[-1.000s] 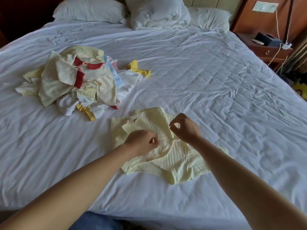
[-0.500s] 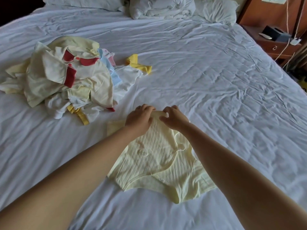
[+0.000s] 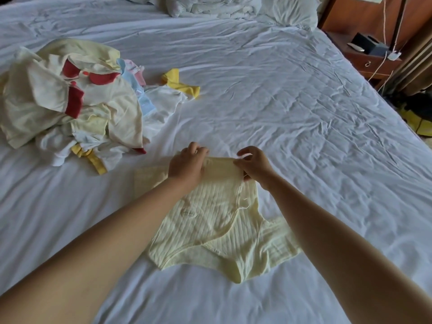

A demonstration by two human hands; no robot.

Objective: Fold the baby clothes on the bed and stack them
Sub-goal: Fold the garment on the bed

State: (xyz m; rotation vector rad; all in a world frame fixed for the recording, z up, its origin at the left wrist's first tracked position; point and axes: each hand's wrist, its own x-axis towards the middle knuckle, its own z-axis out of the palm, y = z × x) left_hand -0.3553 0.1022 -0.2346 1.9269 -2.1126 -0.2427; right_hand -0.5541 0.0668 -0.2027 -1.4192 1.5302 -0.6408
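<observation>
Left arm (image 3: 105, 249): bare, enters from the near left corner and reaches diagonally toward the far centre, nearly straight.
Left hand (image 3: 187, 164): back of the hand up, fingers curled down over the far edge of the pale yellow garment (image 3: 210, 220), gripping it.
Right arm (image 3: 327, 235): bare, enters from the near right corner and angles inward toward the far centre.
Right hand (image 3: 256, 167): just right of the left hand and level with it, but apart from it; fingertips and thumb pinch the same far edge, wrist slightly bent.
</observation>
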